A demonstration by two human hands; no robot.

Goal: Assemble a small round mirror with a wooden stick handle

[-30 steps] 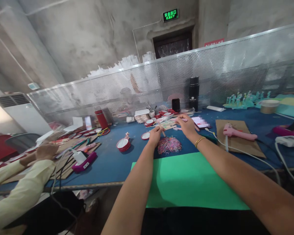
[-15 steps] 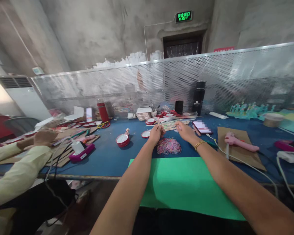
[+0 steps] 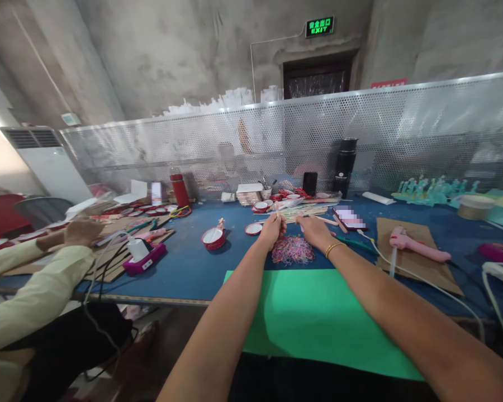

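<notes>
Rubber bands [image 3: 293, 250] lie heaped just beyond the green sheet [image 3: 318, 318]. Your left hand [image 3: 272, 232] pinches a small pale piece [image 3: 277, 209]; I cannot tell whether your right hand's [image 3: 316, 232] fingers pinch anything. Hold the piece steady, clear of the rubber bands.

Shows left hand [image 3: 273, 230] pinching small pale item [image 3: 277, 209], right hand [image 3: 314, 230] just beside, with grip unclear. Has tangled multicoloured bands [image 3: 292, 250] close by, green sheet [image 3: 314, 312] nearer, pink glue gun [image 3: 421, 247] on cardboard [image 3: 430, 274] at right, co-worker's sleeves [image 3: 56, 279] at left.
</notes>
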